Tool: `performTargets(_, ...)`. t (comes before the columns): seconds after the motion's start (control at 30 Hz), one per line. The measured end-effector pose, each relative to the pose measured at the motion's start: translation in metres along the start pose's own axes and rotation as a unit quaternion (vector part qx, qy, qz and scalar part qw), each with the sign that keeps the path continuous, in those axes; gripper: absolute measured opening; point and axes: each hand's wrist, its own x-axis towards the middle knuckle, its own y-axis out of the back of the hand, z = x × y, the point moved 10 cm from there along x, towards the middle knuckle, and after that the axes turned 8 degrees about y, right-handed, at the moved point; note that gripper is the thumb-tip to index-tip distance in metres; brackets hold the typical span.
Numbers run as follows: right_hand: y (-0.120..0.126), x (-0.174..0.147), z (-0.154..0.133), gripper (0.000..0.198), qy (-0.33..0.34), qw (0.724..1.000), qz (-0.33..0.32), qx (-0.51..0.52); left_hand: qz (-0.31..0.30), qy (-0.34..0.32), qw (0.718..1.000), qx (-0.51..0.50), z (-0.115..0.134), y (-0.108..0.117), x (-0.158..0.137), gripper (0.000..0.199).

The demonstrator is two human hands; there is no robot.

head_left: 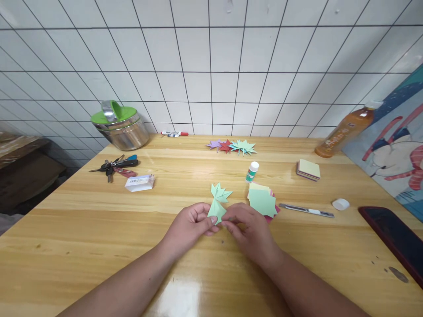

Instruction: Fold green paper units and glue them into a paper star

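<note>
Between my two hands is a folded piece of light green paper (216,210), partly covered by fingers. My left hand (194,222) is closed on its left side, the thumb pressed flat on the paper. My right hand (248,229) pinches its right edge between thumb and forefinger. Just beyond the piece lies a pointed green paper shape (220,193), also folded; whether the two touch I cannot tell. To the right of my right hand is a loose pile of coloured paper squares (262,201), a green one on top. A glue stick (252,172) stands behind that pile.
Paper stars (243,146) lie along the back near a marker (174,134). At left are a steel pot (127,132), keys (115,166) and a small box (139,183). At right are a utility knife (307,210), white cap (340,204), paper stack (308,169), bottle (345,132) and phone (396,240).
</note>
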Motion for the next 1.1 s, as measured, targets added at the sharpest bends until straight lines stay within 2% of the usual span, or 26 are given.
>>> performTargets(0.13,0.005,0.0,-0.003,0.013,0.013,1.0,0.022,-0.011,0.015,0.008,1.0,-0.007,0.002,0.002,-0.002,0.033)
performTargets(0.23,0.008,0.0,-0.005,0.013,0.02,0.999,0.03,-0.023,-0.007,0.004,1.0,0.0,0.002,-0.003,-0.003,0.034)
performTargets(0.6,0.005,-0.003,-0.009,0.012,0.024,0.996,0.005,-0.09,-0.06,-0.053,0.996,0.049,0.007,-0.019,-0.008,0.025)
performTargets(0.7,0.002,-0.003,-0.012,0.013,0.034,0.994,-0.006,-0.102,-0.05,-0.075,0.994,0.069,0.011,-0.02,-0.008,0.022)
performTargets(0.9,0.0,-0.002,-0.01,0.017,0.038,0.995,-0.008,-0.087,-0.02,-0.046,0.997,0.062,0.001,-0.011,-0.003,0.028)
performTargets(1.1,0.001,-0.004,-0.009,0.015,0.044,0.996,-0.003,-0.079,-0.038,-0.045,0.997,0.053,0.0,-0.015,-0.004,0.024)
